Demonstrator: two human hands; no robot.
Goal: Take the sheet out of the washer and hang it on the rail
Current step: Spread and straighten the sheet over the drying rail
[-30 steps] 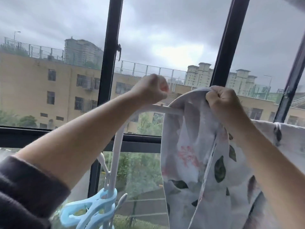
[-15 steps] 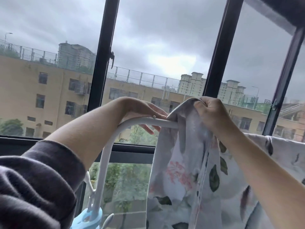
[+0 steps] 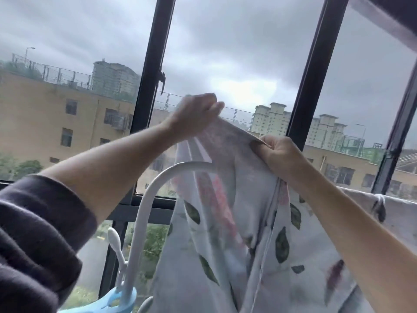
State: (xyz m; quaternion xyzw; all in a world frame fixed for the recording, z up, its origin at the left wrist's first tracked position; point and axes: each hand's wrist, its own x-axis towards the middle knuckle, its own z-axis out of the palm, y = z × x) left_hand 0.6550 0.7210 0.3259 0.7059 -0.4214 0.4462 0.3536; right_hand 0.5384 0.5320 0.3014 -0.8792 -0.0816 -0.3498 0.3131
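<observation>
A white sheet (image 3: 228,233) printed with green leaves and pink flowers hangs over a white curved rail (image 3: 153,195) in front of the window. My left hand (image 3: 196,114) pinches the sheet's top edge and holds it up above the rail. My right hand (image 3: 277,154) grips the same edge a little lower and to the right. The stretch of cloth between both hands is taut and blurred. More of the sheet (image 3: 388,211) drapes along the rail to the right, behind my right forearm.
Black window frames (image 3: 151,86) stand just behind the rail, with buildings and grey sky beyond the glass. A light blue clip hanger (image 3: 117,299) hangs at the rail's lower left end. My dark sleeve (image 3: 33,240) fills the lower left corner.
My left hand left the rail, took hold of the sheet's edge and lifted it up and to the left. My right hand kept its grip and stayed near the rail.
</observation>
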